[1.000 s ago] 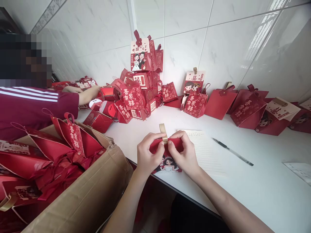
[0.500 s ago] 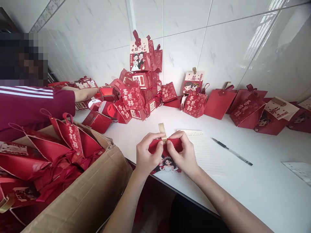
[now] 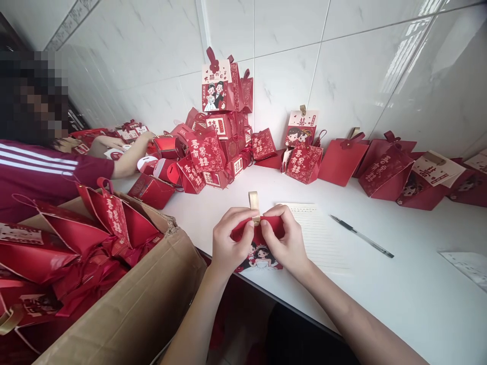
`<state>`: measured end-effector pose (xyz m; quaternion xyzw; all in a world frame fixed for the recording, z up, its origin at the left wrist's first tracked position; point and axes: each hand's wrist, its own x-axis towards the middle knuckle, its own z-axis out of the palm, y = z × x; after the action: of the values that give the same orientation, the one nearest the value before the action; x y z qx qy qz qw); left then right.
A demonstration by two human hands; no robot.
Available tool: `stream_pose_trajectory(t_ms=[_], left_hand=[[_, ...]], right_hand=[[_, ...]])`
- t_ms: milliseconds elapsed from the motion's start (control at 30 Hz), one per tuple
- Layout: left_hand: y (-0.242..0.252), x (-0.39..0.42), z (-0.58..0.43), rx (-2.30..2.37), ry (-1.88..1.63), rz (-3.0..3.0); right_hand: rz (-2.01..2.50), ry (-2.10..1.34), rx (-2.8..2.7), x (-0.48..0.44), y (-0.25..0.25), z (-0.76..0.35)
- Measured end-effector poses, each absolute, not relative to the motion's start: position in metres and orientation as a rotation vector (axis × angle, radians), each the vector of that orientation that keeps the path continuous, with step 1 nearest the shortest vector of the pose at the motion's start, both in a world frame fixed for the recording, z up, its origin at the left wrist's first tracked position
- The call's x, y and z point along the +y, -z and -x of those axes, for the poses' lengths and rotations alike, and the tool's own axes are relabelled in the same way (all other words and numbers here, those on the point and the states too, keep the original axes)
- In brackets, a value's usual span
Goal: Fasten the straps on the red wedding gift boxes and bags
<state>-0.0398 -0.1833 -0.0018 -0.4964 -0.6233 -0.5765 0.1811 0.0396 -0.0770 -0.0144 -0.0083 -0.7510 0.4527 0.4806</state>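
Between my hands, at the table's front edge, is a red gift box printed with a cartoon couple. My left hand pinches its top edge from the left, thumb and forefinger beside a gold strap that stands up from the top. From the other side my right hand grips the same edge, its thumb pressed near the strap's base. Part of the box is hidden behind my fingers. A lined notepad lies just beyond my right hand.
A cardboard carton full of red gift boxes stands at the left. More boxes are stacked by the wall and lined up to the right. A pen lies on the table. A co-worker's arm reaches among boxes.
The gold strap stands a little more upright between my fingers; my hands keep their grip. The co-worker's arm has shifted, and a second hand now shows among the boxes.
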Motion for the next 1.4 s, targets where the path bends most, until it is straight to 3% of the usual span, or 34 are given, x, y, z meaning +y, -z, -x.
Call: stream_pose_trajectory(t_ms=[867, 1133, 1400], left_hand=[[0.01, -0.185, 0.044, -1.804, 1.693, 1.392], [0.057, -0.215, 0.03, -2.057, 2.234, 1.279], [0.028, -0.263, -0.033, -2.274, 2.575, 1.103]], right_hand=[[0.03, -1.121, -1.897, -0.073, 0.014, -0.042], [0.117, -1.545, -1.676, -0.074, 0.003, -0.045], [0.227, -1.697, -1.58, -0.105, -0.061, -0.093]])
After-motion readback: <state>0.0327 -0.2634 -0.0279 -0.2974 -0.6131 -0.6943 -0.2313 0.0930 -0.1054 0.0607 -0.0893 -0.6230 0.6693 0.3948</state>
